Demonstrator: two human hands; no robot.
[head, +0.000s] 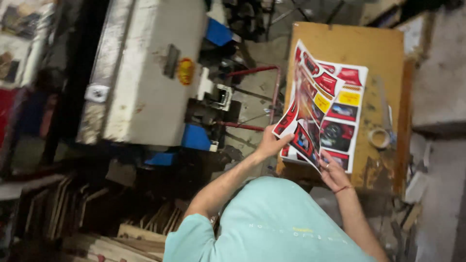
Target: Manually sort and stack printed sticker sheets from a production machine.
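Note:
A stack of printed sheets (340, 104) with red, black and yellow panels lies on a worn wooden table (378, 48). One printed sheet (308, 109) is lifted off the stack and curls up at its left side. My left hand (271, 144) pinches that raised sheet at its lower left corner. At the sheets' near edge, my right hand (333, 172) has its fingers closed on the paper's bottom edge. A teal shirt (272, 223) fills the bottom of the view.
A large white machine (145, 73) with blue parts (196, 137) stands to the left. Red metal bars (252, 72) run between it and the table. A tape roll (379, 138) sits on the table's right side. Stacked boards (73, 213) lie at lower left, and a concrete ledge (439, 73) rises on the right.

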